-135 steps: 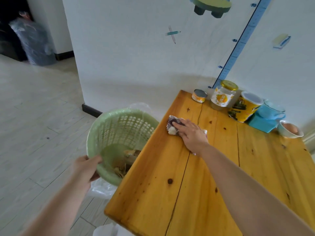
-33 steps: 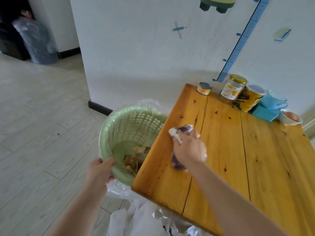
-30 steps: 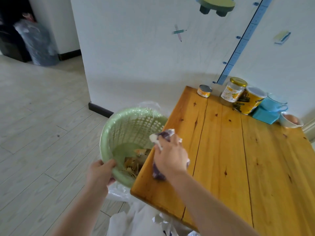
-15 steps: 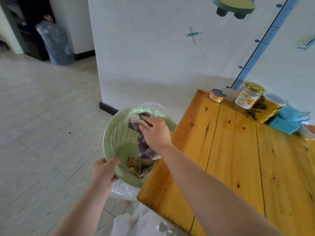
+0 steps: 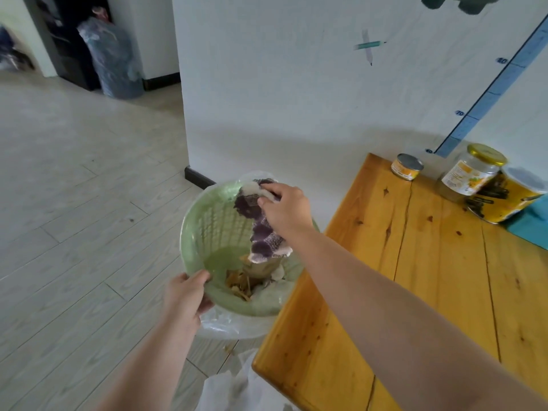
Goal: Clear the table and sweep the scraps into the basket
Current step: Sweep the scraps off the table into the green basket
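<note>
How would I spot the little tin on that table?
Find the wooden table against the white wall. The tin sits leftmost along its far edge, near the corner. It is squat with a grey metal top, unlike the taller gold-lidded jar.

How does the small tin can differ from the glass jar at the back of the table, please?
The small tin can is short and squat; the glass jar is taller. The can's top is silvery; the jar's lid is gold. The can stands alone near the corner of the table; the jar sits close against the yellow canister. Both stand upright and carry yellow-orange labels.
</note>
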A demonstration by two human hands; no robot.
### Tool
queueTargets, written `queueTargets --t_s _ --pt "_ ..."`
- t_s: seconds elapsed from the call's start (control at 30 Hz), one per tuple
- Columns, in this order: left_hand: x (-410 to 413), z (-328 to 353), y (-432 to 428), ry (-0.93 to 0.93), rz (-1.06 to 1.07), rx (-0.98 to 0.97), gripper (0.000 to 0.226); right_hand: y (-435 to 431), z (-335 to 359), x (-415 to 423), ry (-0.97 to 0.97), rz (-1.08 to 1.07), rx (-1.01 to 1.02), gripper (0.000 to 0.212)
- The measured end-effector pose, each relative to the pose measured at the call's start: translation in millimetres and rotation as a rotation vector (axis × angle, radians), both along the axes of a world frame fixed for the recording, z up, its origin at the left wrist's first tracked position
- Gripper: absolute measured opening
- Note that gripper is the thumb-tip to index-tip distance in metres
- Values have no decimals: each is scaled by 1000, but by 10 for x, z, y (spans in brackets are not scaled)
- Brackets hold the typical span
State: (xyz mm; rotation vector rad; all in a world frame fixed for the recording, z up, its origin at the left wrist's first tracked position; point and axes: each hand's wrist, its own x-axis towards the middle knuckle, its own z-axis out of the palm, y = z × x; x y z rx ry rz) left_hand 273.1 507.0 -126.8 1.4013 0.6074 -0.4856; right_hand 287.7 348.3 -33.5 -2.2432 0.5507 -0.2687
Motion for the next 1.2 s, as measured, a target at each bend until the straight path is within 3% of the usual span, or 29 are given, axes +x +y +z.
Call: queueTargets --t_s 0.3,0.6,1.03,1.2 --pt "260 -988 -65 172 73 -14 3 -159 -239 94 104 72 -187 41" --pt "432 -1650 -23 278 97 48 2 -282 -417 172 71 72 -151 46" --pt "371 -1884 25 350 37 -3 7 -327 -469 136 52 46 -111 47" --pt "293 -1707 105 460 -129 214 11 -279 -390 101 27 50 -89 46"
